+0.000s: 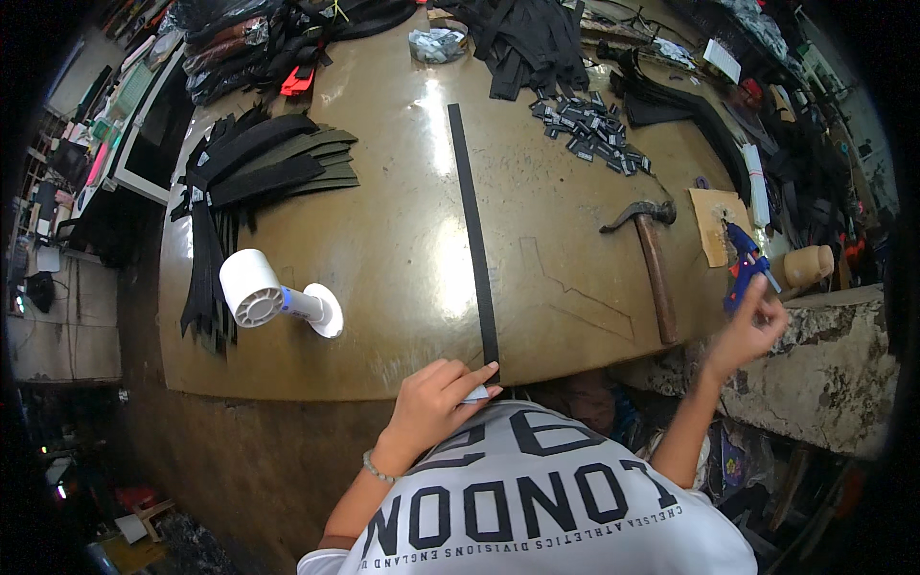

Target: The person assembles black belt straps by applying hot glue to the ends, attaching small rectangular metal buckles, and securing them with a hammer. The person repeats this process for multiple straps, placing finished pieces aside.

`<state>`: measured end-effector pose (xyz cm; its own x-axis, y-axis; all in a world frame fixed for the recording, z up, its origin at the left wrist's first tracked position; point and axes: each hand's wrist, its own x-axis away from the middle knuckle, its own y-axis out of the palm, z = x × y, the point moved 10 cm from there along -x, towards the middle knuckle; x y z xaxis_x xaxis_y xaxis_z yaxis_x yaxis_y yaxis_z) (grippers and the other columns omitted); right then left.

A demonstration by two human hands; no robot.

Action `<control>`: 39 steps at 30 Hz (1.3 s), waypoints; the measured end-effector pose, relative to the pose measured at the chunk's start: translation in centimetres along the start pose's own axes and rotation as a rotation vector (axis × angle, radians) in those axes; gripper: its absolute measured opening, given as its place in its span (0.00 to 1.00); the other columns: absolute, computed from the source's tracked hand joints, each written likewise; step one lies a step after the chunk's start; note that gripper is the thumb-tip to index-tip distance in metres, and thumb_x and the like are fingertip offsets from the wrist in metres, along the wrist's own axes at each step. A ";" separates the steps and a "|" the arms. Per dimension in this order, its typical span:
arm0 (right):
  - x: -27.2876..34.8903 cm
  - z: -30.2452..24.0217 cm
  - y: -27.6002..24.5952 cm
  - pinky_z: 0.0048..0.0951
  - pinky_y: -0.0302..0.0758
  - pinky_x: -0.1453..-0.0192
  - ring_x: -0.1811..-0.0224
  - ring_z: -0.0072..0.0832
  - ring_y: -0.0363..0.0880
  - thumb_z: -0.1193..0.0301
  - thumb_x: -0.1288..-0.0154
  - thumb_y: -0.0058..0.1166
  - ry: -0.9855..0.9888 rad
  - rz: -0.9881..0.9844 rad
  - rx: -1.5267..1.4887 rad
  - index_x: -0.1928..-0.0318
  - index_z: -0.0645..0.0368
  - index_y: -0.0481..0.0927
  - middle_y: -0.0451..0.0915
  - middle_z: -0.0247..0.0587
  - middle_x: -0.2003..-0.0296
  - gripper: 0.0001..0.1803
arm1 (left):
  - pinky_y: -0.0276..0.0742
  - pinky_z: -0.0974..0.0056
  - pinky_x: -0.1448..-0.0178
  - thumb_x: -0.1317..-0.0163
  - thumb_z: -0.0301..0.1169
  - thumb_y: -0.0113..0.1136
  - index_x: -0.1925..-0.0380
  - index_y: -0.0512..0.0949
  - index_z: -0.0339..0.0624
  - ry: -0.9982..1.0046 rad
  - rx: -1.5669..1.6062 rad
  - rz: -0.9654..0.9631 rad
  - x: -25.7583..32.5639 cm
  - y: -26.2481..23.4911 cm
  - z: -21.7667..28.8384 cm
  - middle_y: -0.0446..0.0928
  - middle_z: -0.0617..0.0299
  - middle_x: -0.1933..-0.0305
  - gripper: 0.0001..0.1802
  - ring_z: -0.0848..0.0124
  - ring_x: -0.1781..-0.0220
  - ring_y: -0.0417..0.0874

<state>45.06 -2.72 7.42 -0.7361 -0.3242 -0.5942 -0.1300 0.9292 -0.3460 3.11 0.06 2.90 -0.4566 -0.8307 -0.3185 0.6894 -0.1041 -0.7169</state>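
A long, narrow black strap (471, 230) runs up the middle of the table from its near edge. At its near end my left hand (439, 401) is closed, finger and thumb pinching the strap. A small pale grey piece (475, 394) shows between those fingers; its kind is unclear. Over on the right, my right hand (749, 331) is slightly blurred with its fingers apart. Its fingertips are close to a blue glue gun (744, 259), and I cannot tell if they touch. The glue gun rests on a piece of tan cardboard (711, 216).
A hammer (655, 268) lies left of the glue gun. Small dark labels (592, 129) and black strips (527, 48) are piled beyond. At left are a white fan (278, 295) and black and olive straps (268, 163). A tape roll (808, 263) sits far right.
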 end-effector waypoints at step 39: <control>14.6 -19.4 20.1 0.43 0.79 0.67 0.69 0.46 0.85 0.57 0.36 0.64 -0.784 -1.452 -0.231 0.52 0.60 0.73 0.82 0.49 0.74 0.23 | 0.71 0.65 0.73 0.48 0.34 0.74 0.60 0.86 0.48 0.010 -0.039 0.014 0.3 0.2 0.1 0.73 0.67 0.77 0.15 0.69 0.76 0.73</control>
<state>18.83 14.64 5.93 0.5572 -0.8221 -0.1166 -0.5034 -0.2228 -0.8348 3.17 -0.26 2.80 -0.4530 -0.8262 -0.3349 0.6736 -0.0711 -0.7357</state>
